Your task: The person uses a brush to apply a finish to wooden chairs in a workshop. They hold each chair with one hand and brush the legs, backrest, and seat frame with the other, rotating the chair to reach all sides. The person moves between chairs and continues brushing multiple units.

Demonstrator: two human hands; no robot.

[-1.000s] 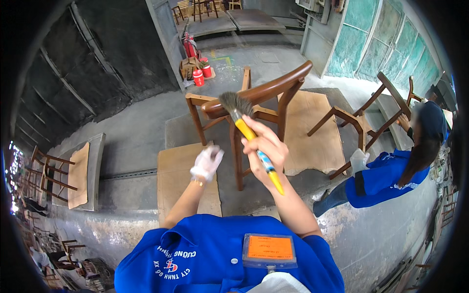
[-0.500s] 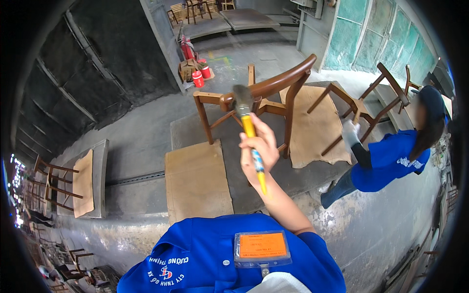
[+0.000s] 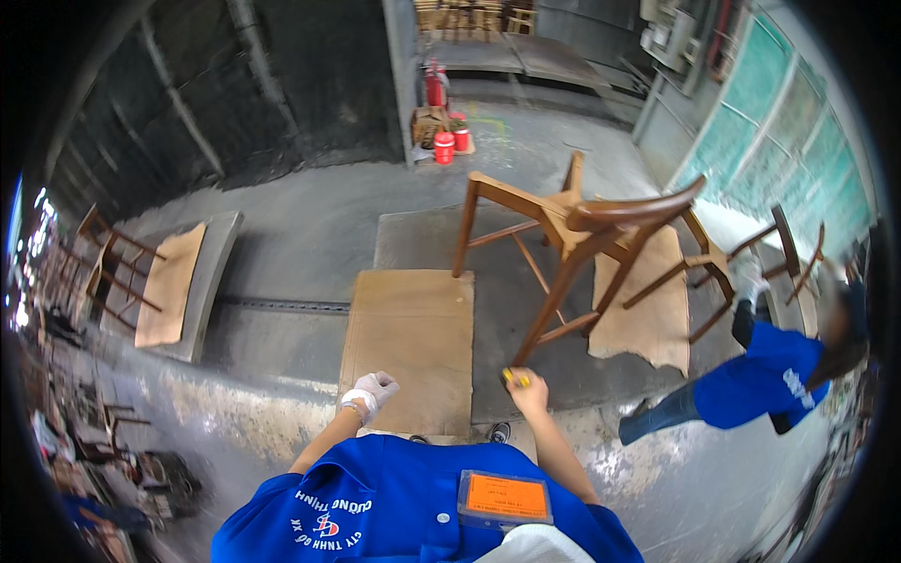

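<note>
My right hand (image 3: 528, 392) is closed around a paintbrush (image 3: 514, 378); only a bit of its yellow handle shows, and its bristles are out of sight. Just beyond that hand is the near leg of a brown wooden chair frame (image 3: 565, 267), which has a curved backrest and an open seat. The chair stands on a dark grey platform (image 3: 497, 399), one leg at the corner of a cardboard sheet (image 3: 408, 352). My left hand (image 3: 374, 392), in a white glove, is curled over the sheet's near left part, with nothing visible in it.
At the right, a co-worker in a blue shirt (image 3: 765, 375) reaches toward another chair frame (image 3: 713, 267) beside more cardboard (image 3: 648, 319). On the left, a chair (image 3: 108, 267) stands by a low platform (image 3: 214, 281). Red containers (image 3: 444, 147) sit near the wall's end.
My right hand has lowered the brush from in front of the backrest to beside the near leg. My gloved left hand has come into view. The whole view has shifted.
</note>
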